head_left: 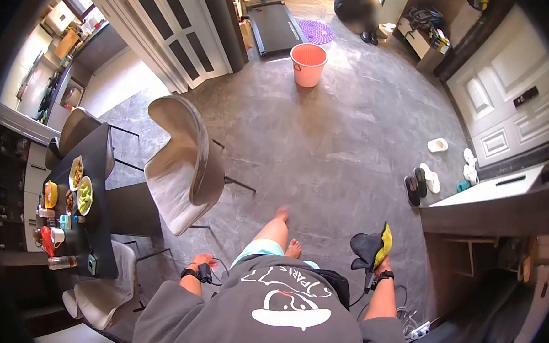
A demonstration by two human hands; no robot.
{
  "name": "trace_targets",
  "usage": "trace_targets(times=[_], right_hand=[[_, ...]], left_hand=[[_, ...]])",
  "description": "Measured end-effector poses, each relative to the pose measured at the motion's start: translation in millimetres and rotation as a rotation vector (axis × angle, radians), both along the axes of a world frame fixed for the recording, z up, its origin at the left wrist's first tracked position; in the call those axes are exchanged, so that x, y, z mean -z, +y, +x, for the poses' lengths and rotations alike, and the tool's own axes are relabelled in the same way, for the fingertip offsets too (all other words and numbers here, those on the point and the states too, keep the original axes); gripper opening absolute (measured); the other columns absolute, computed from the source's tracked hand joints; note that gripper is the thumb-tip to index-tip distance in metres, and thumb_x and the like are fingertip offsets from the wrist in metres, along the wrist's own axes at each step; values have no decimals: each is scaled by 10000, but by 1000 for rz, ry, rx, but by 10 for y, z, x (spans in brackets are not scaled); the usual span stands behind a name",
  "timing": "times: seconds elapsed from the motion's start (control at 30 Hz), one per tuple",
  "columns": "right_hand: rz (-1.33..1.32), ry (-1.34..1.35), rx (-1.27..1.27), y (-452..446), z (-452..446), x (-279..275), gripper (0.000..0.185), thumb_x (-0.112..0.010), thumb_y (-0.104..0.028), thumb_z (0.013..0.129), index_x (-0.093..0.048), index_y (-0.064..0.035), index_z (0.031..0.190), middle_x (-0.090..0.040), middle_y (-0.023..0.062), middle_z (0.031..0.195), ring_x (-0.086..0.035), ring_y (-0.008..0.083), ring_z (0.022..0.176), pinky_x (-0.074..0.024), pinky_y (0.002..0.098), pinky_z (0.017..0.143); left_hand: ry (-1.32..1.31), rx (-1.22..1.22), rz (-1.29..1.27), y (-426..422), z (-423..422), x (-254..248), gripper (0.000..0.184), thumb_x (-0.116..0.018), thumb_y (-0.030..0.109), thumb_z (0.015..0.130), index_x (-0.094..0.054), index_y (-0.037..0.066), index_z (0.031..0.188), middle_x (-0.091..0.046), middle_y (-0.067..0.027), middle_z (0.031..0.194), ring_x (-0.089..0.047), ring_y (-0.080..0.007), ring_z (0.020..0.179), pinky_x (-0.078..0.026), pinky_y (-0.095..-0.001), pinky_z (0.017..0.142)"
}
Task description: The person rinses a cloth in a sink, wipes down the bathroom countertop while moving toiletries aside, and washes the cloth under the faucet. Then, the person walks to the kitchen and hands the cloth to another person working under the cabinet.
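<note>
My right hand [382, 265] is closed on a dark grey and yellow cloth item [370, 245], which hangs out beside my right leg; whether it is a glove or a cloth I cannot tell. On the other side, my left hand [203, 261] is low beside my hip, with a black strap and a thin cable around it. Its fingers are too small to make out. Both wrists carry black bands. My bare feet are on the grey floor [324, 174]. Farther ahead stands a pink bucket [308, 67].
A beige chair [183, 166] and a dark table [99, 217] with food are on the left. A treadmill [274, 28], a purple mat [316, 32] and a crouching person [354, 6] are ahead. Shoes [420, 180] and a cabinet [486, 206] stand at right; cables [407, 315] lie nearby.
</note>
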State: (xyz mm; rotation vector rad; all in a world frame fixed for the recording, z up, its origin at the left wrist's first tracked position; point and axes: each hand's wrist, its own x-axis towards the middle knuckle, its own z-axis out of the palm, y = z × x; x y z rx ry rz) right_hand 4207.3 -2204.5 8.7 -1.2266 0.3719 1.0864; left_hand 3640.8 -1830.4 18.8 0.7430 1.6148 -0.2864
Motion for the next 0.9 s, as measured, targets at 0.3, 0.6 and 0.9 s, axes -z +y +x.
trace_targets(times=[0.3, 0.6, 0.9], right_hand=[[-97, -101, 54, 1351, 1115, -681, 530, -404, -465, 800, -416, -57, 1140, -513, 77, 1066, -494, 215, 980, -405, 330, 834], [-287, -49, 293, 1686, 2131, -822, 540, -381, -474, 807, -409, -63, 1157, -492, 70, 1096, -484, 216, 982, -386, 321, 846], [-360, -28, 371, 2273, 3615, -562, 551, -357, -483, 813, -401, -68, 1174, -471, 63, 1126, -474, 217, 984, -368, 312, 858]], left_hand=[[-354, 186, -233, 1839, 2745, -615, 333, -609, 206, 739, -474, 52, 1001, -579, -83, 824, -569, -174, 693, -469, -321, 534], [-372, 901, 103, 3596, 5250, -818, 302, -635, 117, 656, -559, 21, 931, -604, -55, 733, -561, -116, 577, -459, -252, 507], [532, 1977, 205, 3759, 5208, -286, 217, -532, 166, 723, -616, 129, 919, -587, -30, 988, -559, -237, 906, -444, -469, 602]])
